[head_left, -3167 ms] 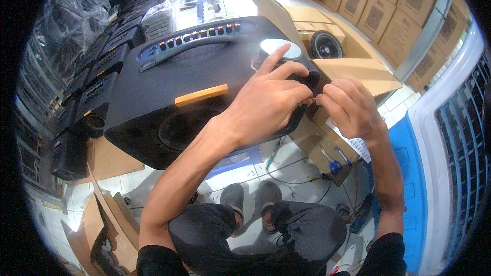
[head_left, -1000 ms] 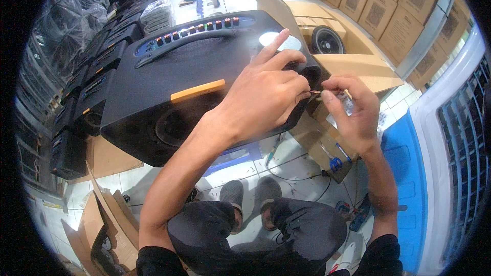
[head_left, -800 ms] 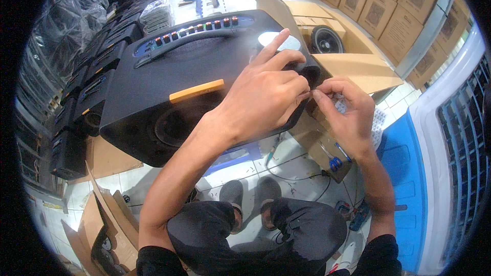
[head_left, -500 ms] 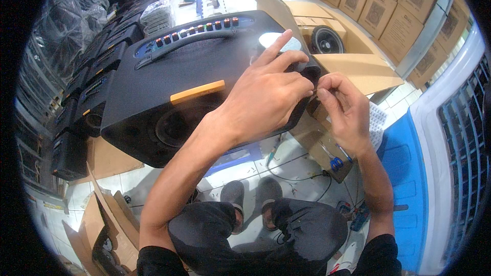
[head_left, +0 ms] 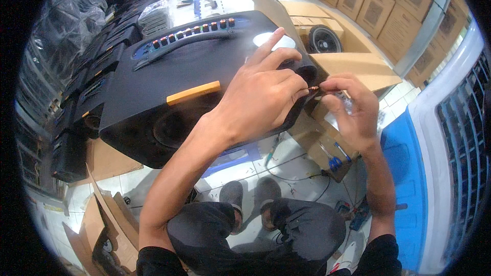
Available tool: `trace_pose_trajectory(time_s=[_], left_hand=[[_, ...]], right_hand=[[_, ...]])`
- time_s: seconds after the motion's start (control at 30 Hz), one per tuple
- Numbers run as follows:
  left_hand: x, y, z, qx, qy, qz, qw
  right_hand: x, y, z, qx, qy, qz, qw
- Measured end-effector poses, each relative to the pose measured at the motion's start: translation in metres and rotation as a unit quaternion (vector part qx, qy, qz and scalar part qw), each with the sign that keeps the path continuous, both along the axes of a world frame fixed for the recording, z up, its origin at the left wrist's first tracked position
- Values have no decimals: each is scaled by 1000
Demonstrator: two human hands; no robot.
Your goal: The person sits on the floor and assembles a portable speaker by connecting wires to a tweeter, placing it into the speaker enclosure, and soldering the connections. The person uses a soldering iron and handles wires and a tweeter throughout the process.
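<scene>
A large black speaker box (head_left: 204, 66) lies in front of me, with a row of knobs (head_left: 194, 31), a carrying handle (head_left: 184, 47) and an orange-yellow bar (head_left: 193, 93) on its edge. My left hand (head_left: 266, 89) rests over its right end, index finger stretched, its lower fingers pinching a thin wire. Bare copper strands of the wire (head_left: 314, 88) stick out past those fingertips. My right hand (head_left: 354, 107) is curled at the wire's tip, thumb and forefinger brought together there, slightly blurred. A white disc (head_left: 274, 41) shows behind my left hand.
A round speaker driver (head_left: 325, 39) sits in an open carton (head_left: 353, 64) at the right. Blue-handled scissors (head_left: 334, 162) lie on cardboard below. Other black speaker boxes (head_left: 76, 122) line the left. Stacked cartons (head_left: 378, 5) stand far right, and a blue panel (head_left: 406, 189) is close on my right.
My right hand has shifted a little to the right and turned, uncovering the copper strands between the hands. My left hand keeps its pinch. The whole view has moved slightly.
</scene>
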State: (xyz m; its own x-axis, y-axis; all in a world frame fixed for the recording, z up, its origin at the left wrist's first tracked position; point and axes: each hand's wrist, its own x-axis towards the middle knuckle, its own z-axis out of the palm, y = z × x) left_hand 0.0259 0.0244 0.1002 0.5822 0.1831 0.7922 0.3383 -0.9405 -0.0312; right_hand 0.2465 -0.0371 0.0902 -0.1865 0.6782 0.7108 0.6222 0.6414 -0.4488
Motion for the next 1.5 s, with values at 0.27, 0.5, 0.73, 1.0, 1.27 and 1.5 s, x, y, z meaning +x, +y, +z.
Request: trace_pose_trajectory(time_s=[0.27, 0.5, 0.73, 1.0, 1.27, 1.5], left_hand=[[0, -1, 0, 3, -1, -2, 1000], [1, -2, -1, 7, -11, -10, 1000], [1, -4, -2, 3, -15, -3, 1000], [3, -5, -3, 8, -28, -6, 1000], [12, -8, -7, 23, -80, 29, 996], [14, -8, -11, 16, -95, 31, 995]], right_hand=[[-16, 2, 3, -45, 44, -8, 998], [-17, 2, 1, -126, 149, 0, 981], [-26, -1, -8, -176, 251, 46, 951], [-36, 1, -13, -123, 295, 50, 946], [-51, 8, -25, -100, 418, 61, 901], [-53, 9, -29, -79, 423, 45, 901]])
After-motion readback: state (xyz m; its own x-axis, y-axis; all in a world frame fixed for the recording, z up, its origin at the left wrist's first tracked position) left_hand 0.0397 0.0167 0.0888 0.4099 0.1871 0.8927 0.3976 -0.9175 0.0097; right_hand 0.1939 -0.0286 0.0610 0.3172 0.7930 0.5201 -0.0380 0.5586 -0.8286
